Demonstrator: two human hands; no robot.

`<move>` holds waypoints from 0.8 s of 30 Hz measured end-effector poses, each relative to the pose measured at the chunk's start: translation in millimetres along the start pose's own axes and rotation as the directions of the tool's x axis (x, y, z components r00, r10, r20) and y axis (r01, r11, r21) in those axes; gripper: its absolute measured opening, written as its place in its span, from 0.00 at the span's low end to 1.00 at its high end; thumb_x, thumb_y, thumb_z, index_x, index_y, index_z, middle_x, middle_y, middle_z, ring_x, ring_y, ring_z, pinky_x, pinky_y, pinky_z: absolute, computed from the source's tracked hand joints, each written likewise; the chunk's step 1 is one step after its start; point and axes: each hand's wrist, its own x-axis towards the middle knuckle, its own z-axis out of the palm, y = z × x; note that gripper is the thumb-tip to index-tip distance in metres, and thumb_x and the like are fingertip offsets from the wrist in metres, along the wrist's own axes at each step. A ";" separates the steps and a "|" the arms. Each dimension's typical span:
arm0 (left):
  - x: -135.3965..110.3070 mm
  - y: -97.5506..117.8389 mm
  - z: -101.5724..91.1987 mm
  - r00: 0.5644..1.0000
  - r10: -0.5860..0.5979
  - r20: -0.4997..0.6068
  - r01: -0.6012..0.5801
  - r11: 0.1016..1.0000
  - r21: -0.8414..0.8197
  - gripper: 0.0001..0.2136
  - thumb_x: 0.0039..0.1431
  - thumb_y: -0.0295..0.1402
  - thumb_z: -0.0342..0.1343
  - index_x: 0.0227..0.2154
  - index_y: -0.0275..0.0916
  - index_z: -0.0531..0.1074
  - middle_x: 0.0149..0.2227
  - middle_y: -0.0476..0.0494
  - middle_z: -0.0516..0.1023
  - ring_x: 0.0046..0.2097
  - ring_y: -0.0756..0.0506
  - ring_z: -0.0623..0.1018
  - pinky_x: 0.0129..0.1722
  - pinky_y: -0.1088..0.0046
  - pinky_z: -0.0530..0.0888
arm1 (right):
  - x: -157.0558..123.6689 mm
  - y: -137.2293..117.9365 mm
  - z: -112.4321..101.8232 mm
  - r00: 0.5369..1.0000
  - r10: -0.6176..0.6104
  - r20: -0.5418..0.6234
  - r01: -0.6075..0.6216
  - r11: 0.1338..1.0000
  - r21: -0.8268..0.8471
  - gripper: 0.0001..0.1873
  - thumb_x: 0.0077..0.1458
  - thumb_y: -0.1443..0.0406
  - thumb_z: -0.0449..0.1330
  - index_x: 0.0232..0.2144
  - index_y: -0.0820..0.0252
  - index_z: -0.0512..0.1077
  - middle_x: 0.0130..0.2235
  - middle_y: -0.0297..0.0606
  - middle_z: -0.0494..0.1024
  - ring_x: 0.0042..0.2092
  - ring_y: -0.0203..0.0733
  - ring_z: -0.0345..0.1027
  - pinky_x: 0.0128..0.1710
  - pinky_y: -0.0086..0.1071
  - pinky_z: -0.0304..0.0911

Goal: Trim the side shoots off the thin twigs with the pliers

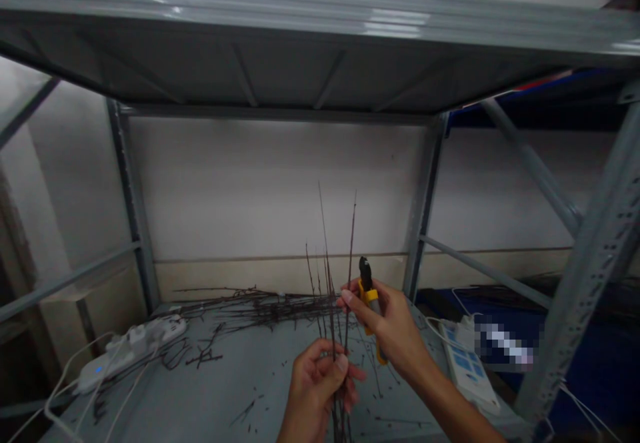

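My left hand (pixel 317 389) is closed around a small bunch of thin dark twigs (pixel 334 276) that stand upright, their tips reaching high in front of the wall. My right hand (pixel 387 326) grips a pair of yellow-handled cutters (pixel 367 286) with black jaws pointing up, right beside the twigs. More dark twigs (pixel 250 306) lie in a long pile across the back of the grey metal shelf (pixel 260 369), and short cut bits are scattered over it.
A white power strip (pixel 133 346) with cables lies at the shelf's left. Another white strip (pixel 467 363) lies at the right. A grey shelf board (pixel 300 36) hangs overhead. Steel uprights (pixel 423 209) and diagonal braces frame the bay.
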 end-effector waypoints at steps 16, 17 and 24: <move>21.7 30.0 30.8 0.979 0.195 -0.064 -0.193 0.980 0.039 0.12 0.53 0.39 0.69 0.34 0.37 0.77 0.35 0.44 0.76 0.35 0.46 0.74 0.26 0.74 0.76 | -3.3 -1.6 -2.9 0.999 -0.029 0.028 0.030 0.999 -0.041 0.15 0.54 0.53 0.65 0.32 0.59 0.74 0.32 0.38 0.80 0.36 0.45 0.74 0.38 0.35 0.68; 21.9 29.8 31.2 0.979 0.193 -0.066 -0.191 0.981 0.042 0.12 0.53 0.39 0.69 0.34 0.37 0.77 0.35 0.44 0.75 0.34 0.47 0.74 0.25 0.76 0.75 | -3.4 -1.5 -2.9 0.999 -0.026 0.030 0.027 0.999 -0.040 0.15 0.54 0.53 0.65 0.32 0.59 0.74 0.32 0.38 0.80 0.36 0.46 0.75 0.38 0.35 0.68; 24.5 28.5 28.2 0.978 0.179 -0.109 -0.174 0.983 0.053 0.16 0.51 0.40 0.70 0.39 0.37 0.80 0.31 0.46 0.74 0.29 0.51 0.70 0.18 0.82 0.64 | -2.3 0.1 -5.4 0.997 -0.066 0.033 0.069 0.989 -0.127 0.15 0.57 0.53 0.62 0.36 0.59 0.75 0.36 0.40 0.82 0.41 0.49 0.76 0.44 0.38 0.69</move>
